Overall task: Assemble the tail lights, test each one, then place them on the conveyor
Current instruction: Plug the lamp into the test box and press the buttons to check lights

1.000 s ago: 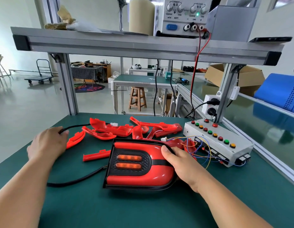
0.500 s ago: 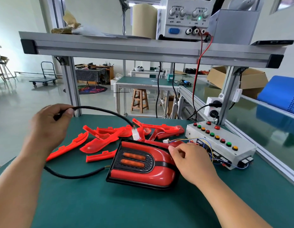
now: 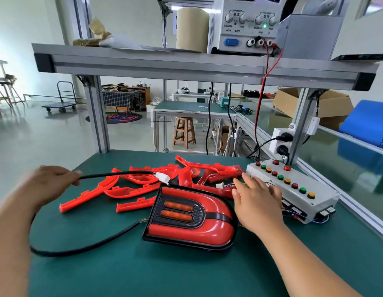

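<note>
While the left hand [image 3: 49, 181] pinches the thin black cable [image 3: 113, 174], its white plug [image 3: 163, 177] now lowered to the far edge of the red plastic tail light [image 3: 190, 217] on the green table [image 3: 186, 273], the right hand [image 3: 257, 202] has opened beside the grey button box [image 3: 297, 196].

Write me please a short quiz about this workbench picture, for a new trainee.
1. True or false: the left hand holds the black cable.
2. What is on the cable's free end? A: a white connector. B: a metal hook. C: nothing.
3. Fill in: the tail light lies on a ___ table.
Key: 1 true; 2 A; 3 green.
</note>
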Demonstrator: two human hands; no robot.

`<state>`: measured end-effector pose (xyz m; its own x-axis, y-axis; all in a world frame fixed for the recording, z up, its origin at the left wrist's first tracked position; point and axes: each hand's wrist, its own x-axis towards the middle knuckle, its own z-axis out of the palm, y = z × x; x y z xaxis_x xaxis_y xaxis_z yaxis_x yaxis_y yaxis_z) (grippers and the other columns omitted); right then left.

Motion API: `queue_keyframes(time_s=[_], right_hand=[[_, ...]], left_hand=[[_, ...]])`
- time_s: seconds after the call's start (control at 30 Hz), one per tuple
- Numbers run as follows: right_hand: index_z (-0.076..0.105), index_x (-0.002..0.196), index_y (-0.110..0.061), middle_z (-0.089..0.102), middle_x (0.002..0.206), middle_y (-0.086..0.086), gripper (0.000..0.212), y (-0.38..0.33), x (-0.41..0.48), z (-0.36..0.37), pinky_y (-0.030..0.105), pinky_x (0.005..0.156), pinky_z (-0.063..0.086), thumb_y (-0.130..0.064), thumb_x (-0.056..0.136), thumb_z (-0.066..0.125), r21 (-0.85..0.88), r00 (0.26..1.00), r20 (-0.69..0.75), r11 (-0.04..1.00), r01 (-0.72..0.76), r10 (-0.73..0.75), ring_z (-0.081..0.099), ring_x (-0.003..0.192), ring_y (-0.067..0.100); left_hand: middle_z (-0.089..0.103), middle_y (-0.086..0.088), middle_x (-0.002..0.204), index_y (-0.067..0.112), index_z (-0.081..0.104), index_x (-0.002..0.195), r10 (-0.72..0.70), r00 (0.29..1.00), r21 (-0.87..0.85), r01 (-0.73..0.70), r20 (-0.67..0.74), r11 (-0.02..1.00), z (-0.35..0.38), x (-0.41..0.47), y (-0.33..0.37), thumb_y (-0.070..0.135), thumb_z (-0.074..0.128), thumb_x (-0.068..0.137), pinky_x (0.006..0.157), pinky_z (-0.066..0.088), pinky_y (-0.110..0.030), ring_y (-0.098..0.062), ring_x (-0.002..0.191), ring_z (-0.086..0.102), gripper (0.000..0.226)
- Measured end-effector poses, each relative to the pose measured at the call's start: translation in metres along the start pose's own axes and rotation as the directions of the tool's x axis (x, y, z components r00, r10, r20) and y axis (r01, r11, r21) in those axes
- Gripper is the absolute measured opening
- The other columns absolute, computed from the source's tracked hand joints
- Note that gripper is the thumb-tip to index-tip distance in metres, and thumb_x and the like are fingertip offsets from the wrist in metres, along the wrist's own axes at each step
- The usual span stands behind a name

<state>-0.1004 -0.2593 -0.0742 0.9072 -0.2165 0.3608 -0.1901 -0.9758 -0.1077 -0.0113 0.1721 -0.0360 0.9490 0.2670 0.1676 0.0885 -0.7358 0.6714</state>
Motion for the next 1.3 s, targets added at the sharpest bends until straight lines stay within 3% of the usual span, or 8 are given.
queue_keyframes(time_s=[0.17, 0.3, 0.43, 0.53, 0.63, 0.77, 0.93, 1.3], right_hand=[[0.054, 0.131, -0.033, 0.054, 0.131, -0.008, 0.039, -0.001, 0.000, 0.002, 0.040, 0.097, 0.023, -0.038, 0.103, 0.027, -0.021, 0.999, -0.010, 0.998, -0.053, 0.053, 0.047, 0.123, 0.016], [0.066, 0.105, -0.034, 0.059, 0.112, -0.010, 0.032, -0.001, -0.001, 0.000, 0.038, 0.090, 0.018, -0.035, 0.101, 0.034, -0.022, 0.993, -0.093, 0.997, -0.068, 0.066, 0.055, 0.104, 0.013], [0.066, 0.120, -0.027, 0.061, 0.127, -0.007, 0.034, 0.002, 0.001, 0.001, 0.034, 0.097, 0.022, -0.016, 0.095, 0.047, 0.070, 0.987, -0.151, 0.997, -0.041, 0.052, 0.057, 0.113, 0.015], [0.043, 0.146, -0.019, 0.036, 0.155, 0.000, 0.063, 0.005, 0.004, 0.002, 0.035, 0.108, 0.035, -0.001, 0.086, 0.047, 0.149, 0.998, -0.028, 0.987, -0.056, 0.061, 0.044, 0.134, 0.024], [0.035, 0.148, -0.018, 0.037, 0.151, 0.005, 0.054, 0.007, 0.006, 0.005, 0.037, 0.109, 0.030, -0.015, 0.095, 0.042, -0.006, 0.997, 0.052, 0.998, -0.063, 0.063, 0.040, 0.131, 0.029], [0.038, 0.144, -0.016, 0.058, 0.128, 0.006, 0.046, 0.007, 0.006, 0.008, 0.036, 0.101, 0.033, -0.034, 0.104, 0.028, -0.040, 0.995, 0.033, 0.995, -0.091, 0.092, 0.048, 0.117, 0.028], [0.052, 0.132, -0.020, 0.054, 0.121, 0.007, 0.041, 0.008, 0.005, 0.007, 0.036, 0.094, 0.038, -0.044, 0.100, 0.040, -0.013, 0.983, 0.017, 0.983, -0.181, 0.181, 0.044, 0.111, 0.028], [0.064, 0.097, -0.028, 0.060, 0.102, -0.005, 0.015, 0.011, 0.001, -0.004, 0.032, 0.079, 0.038, -0.039, 0.095, 0.054, 0.112, 0.974, -0.124, 0.978, -0.176, 0.189, 0.043, 0.100, 0.021]], left_hand=[[0.057, 0.002, 0.134, 0.047, 0.063, 0.113, 0.054, 0.998, 0.477, -0.063, 0.033, 0.877, 0.027, -0.006, 0.022, 0.032, 0.058, 0.083, 0.097, 0.043, -0.040, -0.025, 0.118, 0.056, 0.034], [0.052, -0.001, 0.141, 0.034, 0.057, 0.132, 0.365, 0.915, 0.299, -0.401, 0.172, 0.866, 0.077, -0.022, 0.067, 0.011, 0.051, 0.090, 0.106, 0.040, -0.035, -0.024, 0.128, 0.049, 0.048], [0.044, 0.002, 0.149, 0.025, 0.045, 0.144, 0.479, 0.807, 0.222, -0.567, 0.346, 0.793, 0.116, -0.025, 0.089, 0.009, 0.044, 0.096, 0.113, 0.027, -0.027, -0.018, 0.138, 0.038, 0.050], [0.043, 0.001, 0.150, 0.026, 0.044, 0.144, 0.449, 0.795, 0.259, -0.573, 0.409, 0.778, 0.128, -0.021, 0.094, 0.019, 0.040, 0.101, 0.113, 0.030, -0.036, -0.020, 0.138, 0.038, 0.044], [0.048, -0.001, 0.141, 0.029, 0.050, 0.139, 0.429, 0.813, 0.300, -0.554, 0.394, 0.776, 0.132, -0.020, 0.094, 0.025, 0.041, 0.101, 0.107, 0.036, -0.042, -0.024, 0.132, 0.043, 0.040], [0.053, -0.004, 0.128, 0.027, 0.060, 0.131, 0.482, 0.813, 0.235, -0.564, 0.325, 0.792, 0.132, -0.024, 0.091, 0.021, 0.052, 0.097, 0.104, 0.035, -0.030, -0.024, 0.124, 0.048, 0.035], [0.061, 0.000, 0.110, 0.030, 0.065, 0.125, 0.579, 0.795, 0.177, -0.605, 0.179, 0.776, 0.114, -0.032, 0.103, 0.027, 0.056, 0.096, 0.096, 0.041, -0.034, -0.022, 0.110, 0.055, 0.030], [0.070, 0.011, 0.092, 0.031, 0.067, 0.110, 0.679, 0.733, -0.057, -0.678, 0.021, 0.733, 0.077, -0.079, 0.147, 0.028, 0.065, 0.091, 0.079, 0.045, -0.028, -0.014, 0.083, 0.061, 0.019]])
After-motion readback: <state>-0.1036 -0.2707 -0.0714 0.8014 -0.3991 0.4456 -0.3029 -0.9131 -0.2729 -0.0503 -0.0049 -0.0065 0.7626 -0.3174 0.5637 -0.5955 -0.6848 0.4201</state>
